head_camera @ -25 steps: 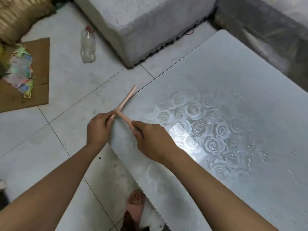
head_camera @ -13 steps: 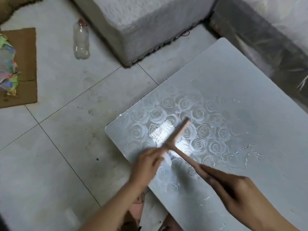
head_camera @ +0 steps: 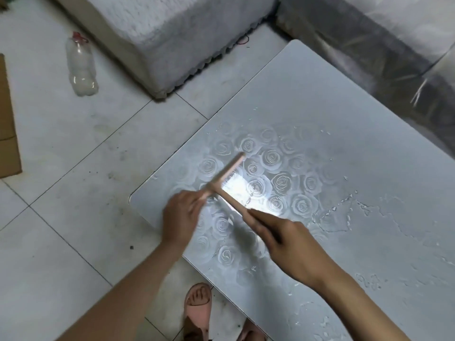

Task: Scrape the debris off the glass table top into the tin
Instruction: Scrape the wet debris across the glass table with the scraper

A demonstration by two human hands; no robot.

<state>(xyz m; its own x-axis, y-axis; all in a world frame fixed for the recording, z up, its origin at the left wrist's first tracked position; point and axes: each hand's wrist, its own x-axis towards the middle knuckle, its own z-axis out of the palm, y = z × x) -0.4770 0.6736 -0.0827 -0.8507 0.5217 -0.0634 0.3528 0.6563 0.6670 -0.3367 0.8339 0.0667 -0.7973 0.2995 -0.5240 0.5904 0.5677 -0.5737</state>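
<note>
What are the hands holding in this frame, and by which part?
Both hold the pink T-shaped scraper: the right hand grips the end of its handle, and the left hand holds the near end of its blade.

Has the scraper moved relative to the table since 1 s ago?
Yes. The pink scraper, held by the left hand and right hand, has moved from the left edge of the glass table top inward onto its rose pattern.

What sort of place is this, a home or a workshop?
Probably a room in a home: a glass table top with a rose pattern, a pale upholstered seat beside it, and a pink slipper on the person's foot.
</note>
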